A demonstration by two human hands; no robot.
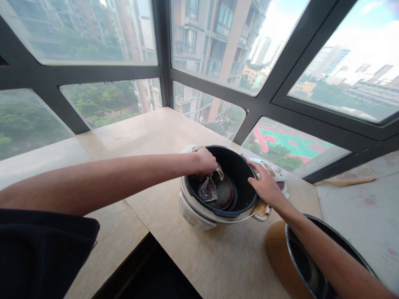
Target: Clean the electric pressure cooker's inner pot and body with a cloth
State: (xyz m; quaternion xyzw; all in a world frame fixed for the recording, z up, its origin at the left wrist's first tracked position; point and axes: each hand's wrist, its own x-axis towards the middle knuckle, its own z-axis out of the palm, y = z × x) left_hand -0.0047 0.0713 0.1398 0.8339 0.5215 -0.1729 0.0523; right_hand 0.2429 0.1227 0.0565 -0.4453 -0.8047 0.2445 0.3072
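Observation:
A white electric cooker stands on the stone ledge, its round dark inside uncovered. My left hand reaches over the near-left rim, closed on a crumpled grey cloth that hangs down inside toward the round metal plate at the bottom. At the right rim is my right hand, with its fingers on the edge and the thumb apart from them. Behind that hand shows the cooker's control panel, partly covered. Brown stains mark the cooker's side handle.
A golden-brown pot with a dark inside stands at the lower right, under my right forearm. Grey window frames close off the ledge at the back. A dark gap lies at the ledge's front edge.

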